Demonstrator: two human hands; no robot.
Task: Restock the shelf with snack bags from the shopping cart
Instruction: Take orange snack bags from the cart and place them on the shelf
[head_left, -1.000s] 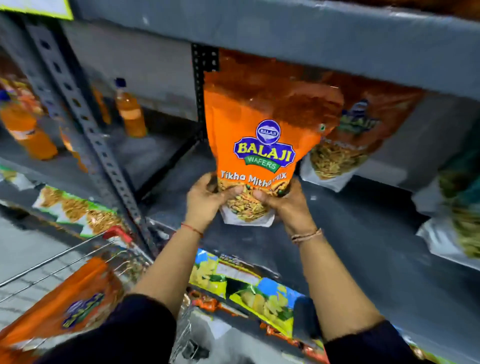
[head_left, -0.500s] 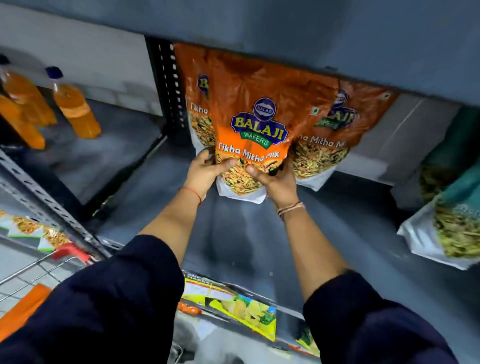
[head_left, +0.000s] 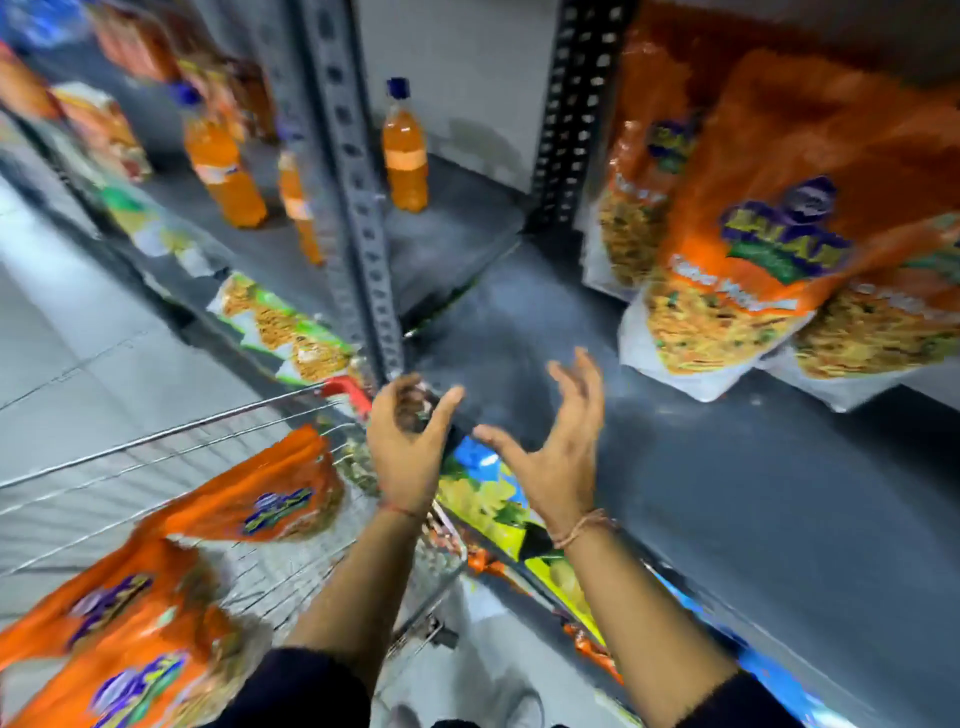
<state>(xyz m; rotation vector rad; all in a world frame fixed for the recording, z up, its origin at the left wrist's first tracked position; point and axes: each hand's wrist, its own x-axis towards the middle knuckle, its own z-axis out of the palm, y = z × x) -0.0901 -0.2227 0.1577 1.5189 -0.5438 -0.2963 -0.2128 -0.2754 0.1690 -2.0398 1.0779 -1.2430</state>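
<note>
Orange Balaji snack bags (head_left: 753, 249) stand upright at the back right of the dark grey shelf (head_left: 701, 493). My left hand (head_left: 408, 449) and my right hand (head_left: 550, 457) hover empty at the shelf's front edge, fingers spread, well apart from those bags. The wire shopping cart (head_left: 171, 467) is at lower left and holds more orange snack bags (head_left: 249, 499), with another large one (head_left: 130, 639) nearer me. The view is blurred by motion.
A perforated metal upright (head_left: 353, 197) divides the shelving. Orange drink bottles (head_left: 405, 150) stand on the left bay. Green and yellow snack packs (head_left: 498, 499) line the shelf below. Grey tiled floor (head_left: 62, 338) lies to the left.
Both hands let go of the orange bag, which now stands on the shelf, and pulled back toward me. My view swung left and down, bringing the cart into sight.
</note>
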